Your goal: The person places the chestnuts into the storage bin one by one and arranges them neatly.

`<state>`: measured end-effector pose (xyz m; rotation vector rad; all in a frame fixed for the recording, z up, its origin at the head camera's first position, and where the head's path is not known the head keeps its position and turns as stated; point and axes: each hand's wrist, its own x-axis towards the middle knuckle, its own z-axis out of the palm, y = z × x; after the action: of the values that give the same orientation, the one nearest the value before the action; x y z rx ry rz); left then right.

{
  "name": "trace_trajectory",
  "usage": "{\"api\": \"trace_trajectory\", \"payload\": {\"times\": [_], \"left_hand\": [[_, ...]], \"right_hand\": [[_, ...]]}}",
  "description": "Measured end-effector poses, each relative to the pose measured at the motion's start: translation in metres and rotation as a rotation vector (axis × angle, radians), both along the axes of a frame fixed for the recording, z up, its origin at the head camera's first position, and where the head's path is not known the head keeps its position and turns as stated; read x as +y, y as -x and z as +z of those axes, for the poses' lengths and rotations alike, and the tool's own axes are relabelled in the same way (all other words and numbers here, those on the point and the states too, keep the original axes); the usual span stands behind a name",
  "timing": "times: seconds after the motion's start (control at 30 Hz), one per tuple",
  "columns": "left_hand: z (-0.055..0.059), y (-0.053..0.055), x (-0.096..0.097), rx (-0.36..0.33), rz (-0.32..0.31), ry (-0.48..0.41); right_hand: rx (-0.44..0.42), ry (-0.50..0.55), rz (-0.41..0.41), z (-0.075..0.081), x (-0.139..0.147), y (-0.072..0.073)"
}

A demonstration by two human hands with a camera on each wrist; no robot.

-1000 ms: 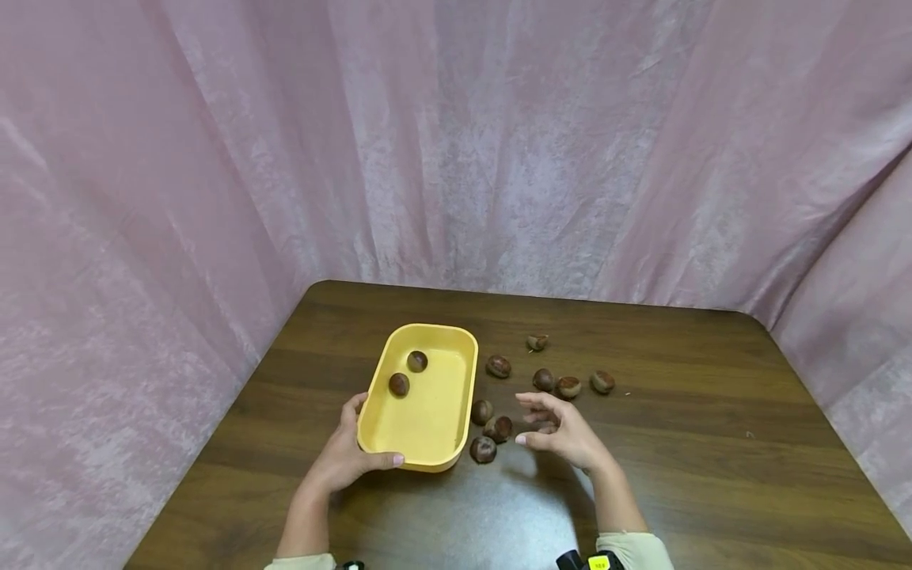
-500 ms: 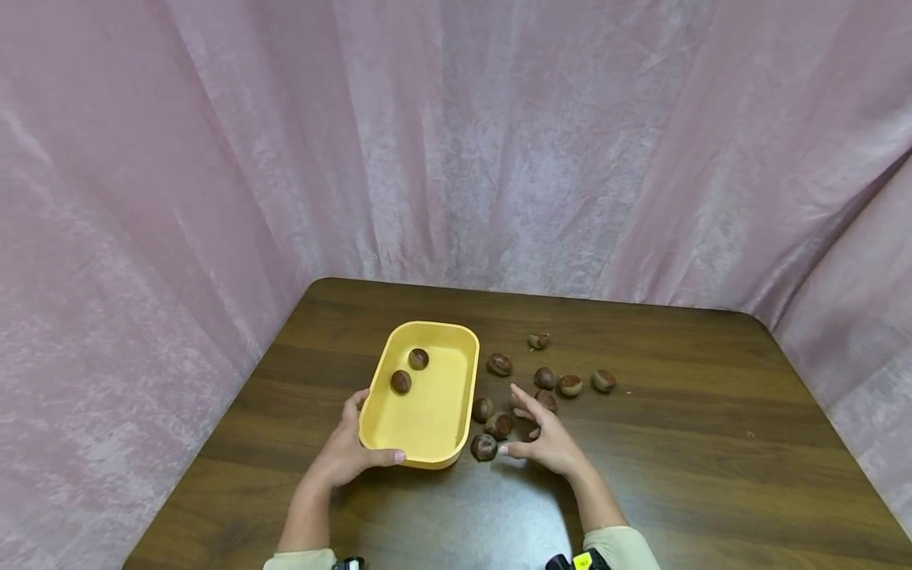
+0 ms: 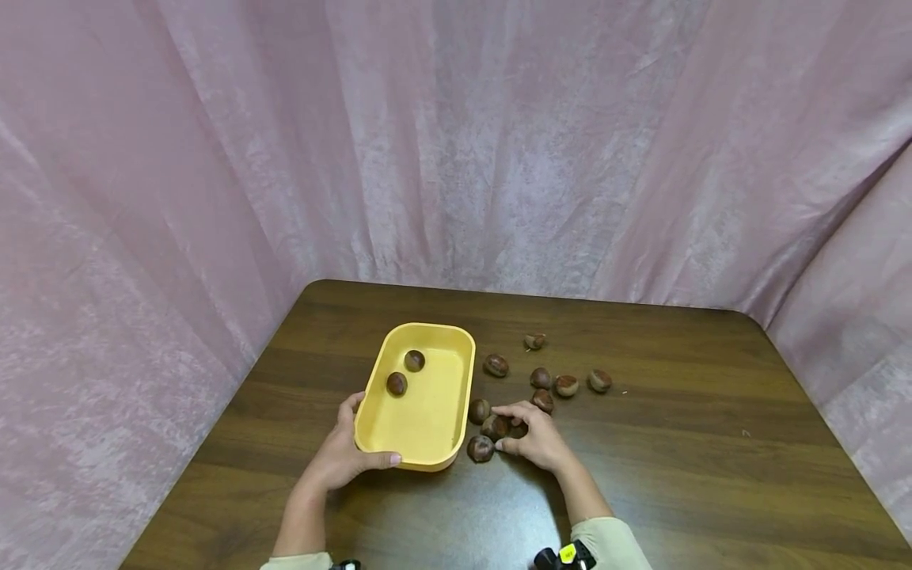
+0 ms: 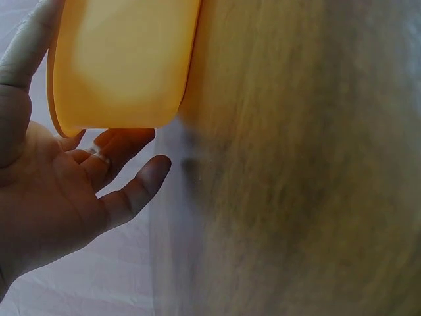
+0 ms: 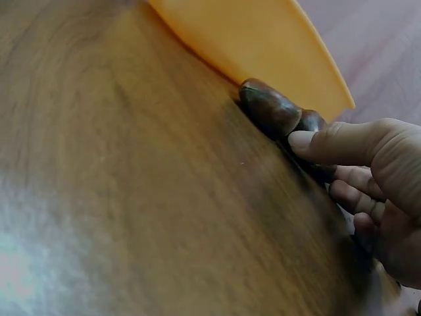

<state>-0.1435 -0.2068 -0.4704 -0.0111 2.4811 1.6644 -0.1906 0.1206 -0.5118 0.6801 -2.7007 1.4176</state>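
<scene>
Two brown chestnuts (image 3: 405, 372) lie inside a yellow plastic tub (image 3: 427, 461). My left hand (image 3: 340, 453) grips the tub's near left corner, thumb along the near side; in the left wrist view some of its fingers (image 4: 125, 148) reach under the tub. Just right of the tub, my right hand (image 3: 536, 440) pinches a chestnut (image 3: 495, 427) between thumb and index finger, low over the table. Another chestnut (image 3: 480, 449) sits against it on the near side, one more (image 3: 479, 410) behind. The right wrist view shows the thumb (image 5: 329, 143) against the chestnut, whose underside is hidden.
Several more chestnuts (image 3: 566, 385) are scattered on the wooden table (image 3: 684, 443) beyond my right hand, one (image 3: 534, 341) farther back. Pink curtains (image 3: 499, 158) hang behind the table's far edge and at both sides.
My right hand has moved left and down to the group of chestnuts beside the tub, and its thumb and fingers have closed around one. My left hand keeps holding the tub in place.
</scene>
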Motion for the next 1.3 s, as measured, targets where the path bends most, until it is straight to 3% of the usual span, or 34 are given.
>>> {"api": "trace_trajectory", "payload": {"times": [0.3,0.63,0.87,1.1,1.3], "left_hand": [[0.000,0.001,0.002,0.008,0.003,0.015],[-0.001,0.001,0.002,0.004,0.003,0.008],[-0.001,0.001,0.000,0.008,0.001,0.005],[0.002,0.000,-0.001,-0.002,0.010,0.017],[0.002,-0.001,0.001,0.002,0.007,0.014]], "right_hand": [[0.030,-0.033,-0.075,-0.001,0.002,-0.002],[-0.015,0.029,-0.115,0.016,0.006,-0.011],[-0.034,0.090,-0.021,0.033,-0.007,-0.003],[-0.096,0.059,0.135,0.058,-0.015,0.014],[-0.123,0.015,0.199,0.073,-0.022,0.027]]}}
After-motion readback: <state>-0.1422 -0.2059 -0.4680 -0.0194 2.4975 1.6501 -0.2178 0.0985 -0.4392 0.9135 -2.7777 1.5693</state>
